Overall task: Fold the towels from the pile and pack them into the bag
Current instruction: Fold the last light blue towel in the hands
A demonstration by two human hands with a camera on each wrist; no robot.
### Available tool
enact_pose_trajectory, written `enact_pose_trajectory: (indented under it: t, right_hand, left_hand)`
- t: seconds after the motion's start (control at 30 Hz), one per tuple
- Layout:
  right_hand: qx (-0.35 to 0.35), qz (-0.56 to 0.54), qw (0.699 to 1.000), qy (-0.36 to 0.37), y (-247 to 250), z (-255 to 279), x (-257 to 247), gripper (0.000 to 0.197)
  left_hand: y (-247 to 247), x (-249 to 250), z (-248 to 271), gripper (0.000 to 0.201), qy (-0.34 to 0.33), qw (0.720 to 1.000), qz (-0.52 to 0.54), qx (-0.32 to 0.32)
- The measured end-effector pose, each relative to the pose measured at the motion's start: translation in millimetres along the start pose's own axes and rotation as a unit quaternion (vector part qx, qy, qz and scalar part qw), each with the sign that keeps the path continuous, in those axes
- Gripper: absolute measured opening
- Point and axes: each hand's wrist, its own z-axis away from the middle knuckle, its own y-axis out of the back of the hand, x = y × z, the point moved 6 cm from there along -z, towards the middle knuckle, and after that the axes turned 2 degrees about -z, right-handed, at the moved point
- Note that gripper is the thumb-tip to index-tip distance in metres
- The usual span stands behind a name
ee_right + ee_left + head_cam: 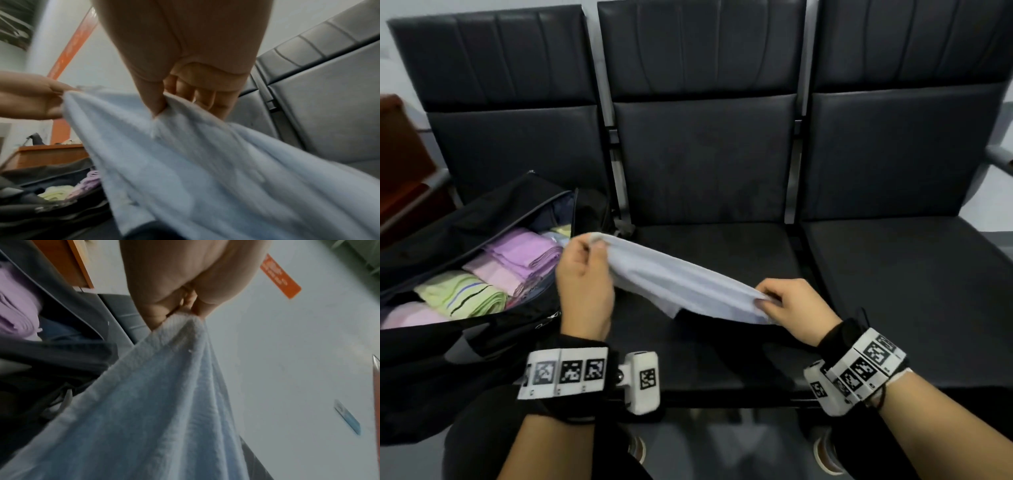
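From the head view, the towel [681, 281] is being held stretched above the bench [722, 342], its long axis running from the bag [448, 240] at far left down to near right. It is being pinched at one end by the left hand [582, 284] and at the other by the right hand [794, 305].

From the left wrist, an end of the towel [144, 402] is being gripped by curled fingers [156, 311].

From the right wrist, the cloth [195, 162] is being pinched between thumb and fingers [205, 95].

both forearms reach forward; the left hand [585, 274] and right hand [796, 306] each pinch with curled fingers.

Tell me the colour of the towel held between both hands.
Pale blue, plain; the towel shows best in the left wrist view.
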Motion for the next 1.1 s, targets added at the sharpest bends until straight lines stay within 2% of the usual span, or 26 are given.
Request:
enact_pose_trajectory:
  t: [0.07,0.13,0.2,0.27,0.3,0.37,0.47,0.57,0.63,0.7,0.8,0.93,1.1]
  right_hand:
    - [0.034,0.044,0.997,-0.046,8,0,14,0.016]
    - [0.087,0.045,0.991,-0.087,20,-2,23,0.014]
    - [0.143,-0.010,0.986,-0.085,28,-8,17,0.016]
    - [0.170,-0.092,0.980,-0.043,33,-18,-8,0.019]
    - [0.167,-0.132,0.977,-0.012,33,-23,-26,0.020]
    - [0.134,-0.192,0.971,0.049,26,-31,-65,0.021]
    - [0.061,-0.200,0.973,0.094,7,-38,-105,0.018]
    - [0.005,-0.169,0.981,0.096,-11,-40,-114,0.026]
    - [-0.021,-0.157,0.983,0.089,-19,-38,-112,0.024]
    - [-0.041,-0.165,0.981,0.090,-23,-34,-110,0.019]
    - [-0.050,-0.173,0.979,0.097,-23,-29,-107,0.021]
    - [-0.045,-0.165,0.981,0.090,-21,-28,-100,0.024]
    - [-0.027,-0.144,0.986,0.083,-23,-27,-94,0.034]
  left_hand:
    - [27,1,-13,0.014,0.007,0.997,0.013,0.074]
    - [46,-4,-22,0.016,0.018,0.993,0.000,0.119]
    - [59,-12,-24,0.017,0.035,0.990,-0.033,0.134]
    - [59,-20,-21,0.012,0.059,0.988,-0.059,0.127]
    - [54,-22,-16,0.009,0.075,0.990,-0.050,0.111]
    - [33,-19,-2,0.016,0.096,0.994,-0.008,0.058]
    - [-4,-1,19,0.031,0.056,0.996,-0.027,-0.068]
    - [-36,15,41,0.037,0.029,0.973,-0.069,-0.219]
    - [-50,18,51,0.038,0.029,0.951,-0.090,-0.295]
    - [-57,19,59,0.029,0.024,0.931,-0.104,-0.350]
    - [-60,18,63,0.016,0.009,0.922,-0.121,-0.367]
    - [-60,16,67,0.019,0.013,0.915,-0.130,-0.381]
    - [-61,17,67,0.008,-0.038,0.915,-0.173,-0.362]
